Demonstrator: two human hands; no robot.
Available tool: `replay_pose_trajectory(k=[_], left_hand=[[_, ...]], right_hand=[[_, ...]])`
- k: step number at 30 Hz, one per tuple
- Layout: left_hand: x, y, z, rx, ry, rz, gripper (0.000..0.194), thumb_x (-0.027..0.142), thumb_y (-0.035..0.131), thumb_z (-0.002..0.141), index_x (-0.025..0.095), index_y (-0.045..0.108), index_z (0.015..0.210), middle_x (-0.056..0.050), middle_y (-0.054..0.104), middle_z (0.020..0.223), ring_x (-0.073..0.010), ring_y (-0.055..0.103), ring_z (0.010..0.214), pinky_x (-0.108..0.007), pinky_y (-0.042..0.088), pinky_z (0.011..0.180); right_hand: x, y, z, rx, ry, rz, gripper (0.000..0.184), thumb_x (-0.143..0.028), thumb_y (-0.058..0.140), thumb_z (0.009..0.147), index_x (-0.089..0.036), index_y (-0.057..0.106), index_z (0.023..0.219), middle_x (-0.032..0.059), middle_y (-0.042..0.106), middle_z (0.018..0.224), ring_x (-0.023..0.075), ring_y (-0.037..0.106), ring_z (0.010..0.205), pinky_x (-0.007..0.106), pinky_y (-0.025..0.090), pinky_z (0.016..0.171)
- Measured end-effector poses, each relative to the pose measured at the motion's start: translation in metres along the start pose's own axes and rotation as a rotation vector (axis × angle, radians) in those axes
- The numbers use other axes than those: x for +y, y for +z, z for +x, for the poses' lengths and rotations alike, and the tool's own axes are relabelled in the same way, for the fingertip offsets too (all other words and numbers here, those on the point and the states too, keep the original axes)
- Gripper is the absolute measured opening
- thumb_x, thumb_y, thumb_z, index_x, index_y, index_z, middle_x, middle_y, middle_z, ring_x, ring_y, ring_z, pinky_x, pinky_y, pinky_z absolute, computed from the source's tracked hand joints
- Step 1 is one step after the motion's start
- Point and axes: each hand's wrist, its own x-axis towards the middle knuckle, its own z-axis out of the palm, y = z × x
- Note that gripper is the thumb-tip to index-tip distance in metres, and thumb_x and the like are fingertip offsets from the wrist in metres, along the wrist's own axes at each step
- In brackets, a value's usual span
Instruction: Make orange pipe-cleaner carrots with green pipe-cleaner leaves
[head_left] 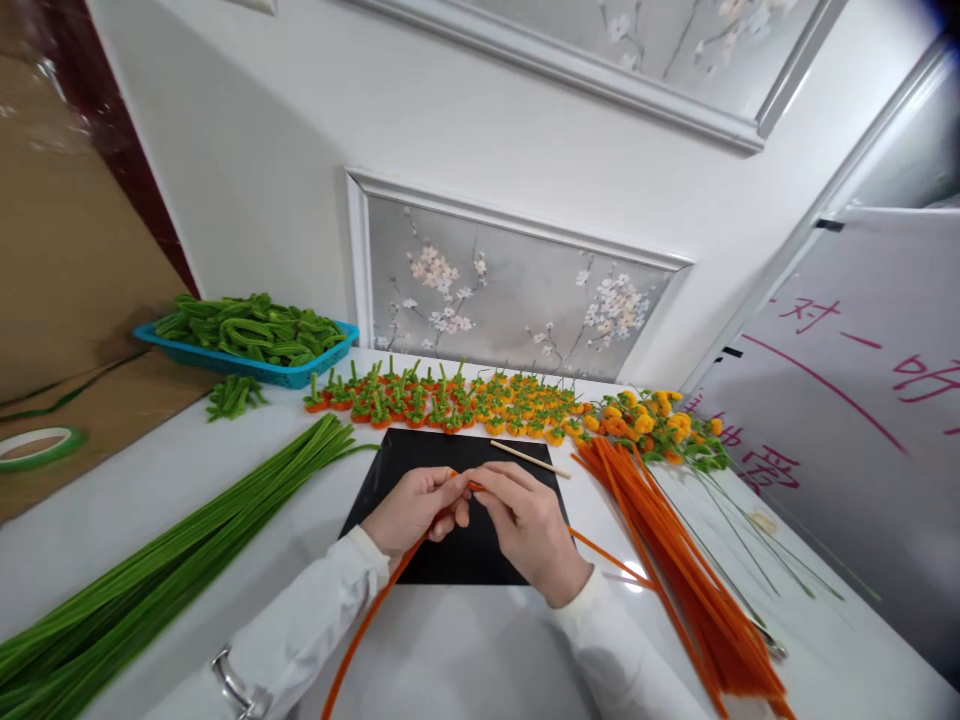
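Both my hands meet over a black mat (450,560) on the white table. My left hand (424,508) pinches an orange pipe cleaner (367,622), whose long tail hangs down toward the table's front. Fingertips of my right hand (529,520) close on the same orange strand, touching the left fingertips. Just what shape the strand takes between the fingers is mostly hidden. From under the right hand a further orange length (611,555) runs out to the right. A thin wooden stick (529,459) lies across the mat's far right corner.
Green pipe cleaners (202,530) lie bundled at left, orange ones (675,570) at right. Behind stand rows of small orange and yellow pieces with green tops (420,392). A blue tray (300,375) holds green loops. Yellow flowers (645,415) lie far right; green tape (64,445) lies far left.
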Motion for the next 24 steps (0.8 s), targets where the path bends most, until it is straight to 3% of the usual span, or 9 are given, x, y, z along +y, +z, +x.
replay_pose_trajectory(k=[3,6,10,13,16,19,24], left_hand=[[0.002,-0.001,-0.001,-0.002,0.038,0.139,0.036,0.045,0.068,0.068,0.010,0.059,0.066,-0.004,0.063,0.060,-0.0029,0.040,0.035,-0.016,0.026,0.035],[0.005,-0.001,-0.004,0.017,-0.005,0.141,0.034,0.042,0.071,0.066,0.008,0.065,0.065,-0.004,0.062,0.056,-0.0033,0.041,0.037,-0.017,0.029,0.037],[0.007,-0.002,-0.004,0.034,-0.075,0.031,0.025,0.033,0.073,0.064,0.009,0.069,0.069,-0.002,0.060,0.055,-0.0026,0.041,0.040,-0.015,0.031,0.038],[0.008,-0.003,-0.002,0.087,-0.081,0.004,0.019,0.028,0.074,0.062,0.010,0.070,0.068,-0.005,0.064,0.065,-0.0029,0.043,0.042,-0.014,0.031,0.037],[0.007,-0.003,0.000,0.190,-0.050,0.011,0.015,0.024,0.073,0.059,0.011,0.069,0.066,-0.003,0.063,0.059,-0.0040,0.044,0.042,-0.014,0.032,0.037],[0.005,0.001,-0.001,0.239,-0.010,0.139,0.016,0.026,0.071,0.061,0.011,0.067,0.061,0.000,0.056,0.047,-0.0057,0.045,0.040,-0.015,0.033,0.038],[0.005,0.007,-0.004,0.180,0.050,0.358,0.025,0.034,0.064,0.068,0.013,0.062,0.055,0.002,0.052,0.041,-0.0075,0.045,0.038,-0.017,0.036,0.040]], right_hand=[[0.002,-0.002,-0.001,-0.149,0.024,-0.223,0.049,-0.007,0.042,0.086,-0.031,0.049,0.128,0.0025,0.061,0.108,0.0112,0.062,0.087,0.019,0.050,0.071],[0.002,-0.003,-0.001,-0.247,0.035,-0.407,0.054,-0.009,0.044,0.085,-0.036,0.042,0.131,-0.0004,0.062,0.103,0.0113,0.063,0.080,0.018,0.048,0.062],[0.000,-0.003,0.002,-0.252,0.029,-0.474,0.051,-0.012,0.044,0.086,-0.037,0.042,0.130,-0.0020,0.062,0.103,0.0124,0.063,0.079,0.020,0.045,0.057],[-0.002,-0.003,0.004,-0.250,0.000,-0.473,0.052,-0.009,0.043,0.085,-0.033,0.041,0.131,-0.0007,0.061,0.108,0.0121,0.062,0.078,0.021,0.046,0.064],[-0.004,0.001,0.003,-0.262,-0.039,-0.442,0.055,-0.005,0.042,0.083,-0.031,0.040,0.132,0.0010,0.061,0.106,0.0130,0.061,0.083,0.022,0.046,0.071],[-0.003,0.008,0.001,-0.276,-0.027,-0.474,0.057,-0.004,0.042,0.080,-0.026,0.039,0.133,0.0028,0.062,0.092,0.0147,0.060,0.078,0.023,0.046,0.069],[-0.002,0.015,-0.001,-0.261,0.027,-0.533,0.052,-0.006,0.045,0.079,-0.018,0.042,0.129,0.0049,0.064,0.086,0.0169,0.060,0.071,0.027,0.046,0.067]])
